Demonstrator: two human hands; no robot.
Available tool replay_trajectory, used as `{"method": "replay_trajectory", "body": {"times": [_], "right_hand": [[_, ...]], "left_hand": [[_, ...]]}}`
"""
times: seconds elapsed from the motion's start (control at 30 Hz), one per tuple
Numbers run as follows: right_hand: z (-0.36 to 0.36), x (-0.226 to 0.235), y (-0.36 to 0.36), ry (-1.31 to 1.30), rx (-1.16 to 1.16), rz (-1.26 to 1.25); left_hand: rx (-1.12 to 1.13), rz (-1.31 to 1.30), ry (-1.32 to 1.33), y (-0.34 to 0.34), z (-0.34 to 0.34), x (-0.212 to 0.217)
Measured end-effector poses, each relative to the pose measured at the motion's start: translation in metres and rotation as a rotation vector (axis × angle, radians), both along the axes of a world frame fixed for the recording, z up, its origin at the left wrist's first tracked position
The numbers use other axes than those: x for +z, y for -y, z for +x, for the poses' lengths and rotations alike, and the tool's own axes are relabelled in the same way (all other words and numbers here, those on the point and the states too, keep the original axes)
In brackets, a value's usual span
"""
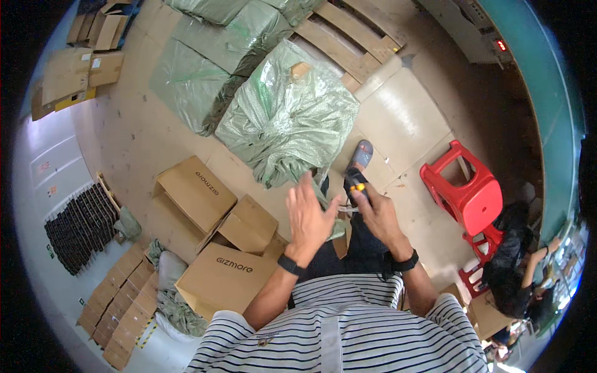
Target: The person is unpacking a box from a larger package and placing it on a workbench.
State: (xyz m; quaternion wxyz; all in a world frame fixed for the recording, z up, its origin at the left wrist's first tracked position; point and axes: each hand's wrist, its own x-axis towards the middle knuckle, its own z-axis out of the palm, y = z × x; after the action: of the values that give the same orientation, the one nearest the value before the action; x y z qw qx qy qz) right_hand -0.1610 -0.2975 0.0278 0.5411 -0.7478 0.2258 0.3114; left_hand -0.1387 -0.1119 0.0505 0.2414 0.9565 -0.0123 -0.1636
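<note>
My left hand [308, 214] is raised in front of me with its fingers apart and nothing in it. Just beyond it lies the gathered end of a large pale-green woven sack [289, 112]. My right hand [380, 217] is closed around a small black tool with yellow-orange parts [357, 188]; its exact kind is hard to make out. A thin whitish strip [348, 209] shows between my hands, and I cannot tell which hand, if any, touches it. Below them hangs a bit of green sack material [337, 229].
Open cardboard boxes [227, 276] stand at my left. More wrapped green bales [205, 68] and a wooden pallet [348, 37] lie ahead. A red plastic stool [472, 193] is at the right, near another person [513, 280]. Flat cartons [121, 304] stack at the far left.
</note>
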Motion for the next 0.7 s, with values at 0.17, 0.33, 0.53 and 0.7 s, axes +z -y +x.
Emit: {"method": "replay_trajectory", "body": {"times": [0.17,0.33,0.53,0.7], "right_hand": [[0.009,-0.024,-0.01,0.407,0.404,-0.175],[0.024,-0.026,-0.025,0.474,0.504,-0.277],[0.036,-0.032,-0.027,0.516,0.707,-0.383],[0.049,-0.021,-0.012,0.567,0.896,-0.443]], "left_hand": [[-0.011,0.166,-0.071,-0.017,0.002,-0.035],[0.038,0.128,-0.036,-0.023,-0.002,-0.052],[0.013,-0.044,0.013,-0.02,0.001,-0.037],[-0.084,-0.126,0.089,-0.03,0.003,-0.05]]}}
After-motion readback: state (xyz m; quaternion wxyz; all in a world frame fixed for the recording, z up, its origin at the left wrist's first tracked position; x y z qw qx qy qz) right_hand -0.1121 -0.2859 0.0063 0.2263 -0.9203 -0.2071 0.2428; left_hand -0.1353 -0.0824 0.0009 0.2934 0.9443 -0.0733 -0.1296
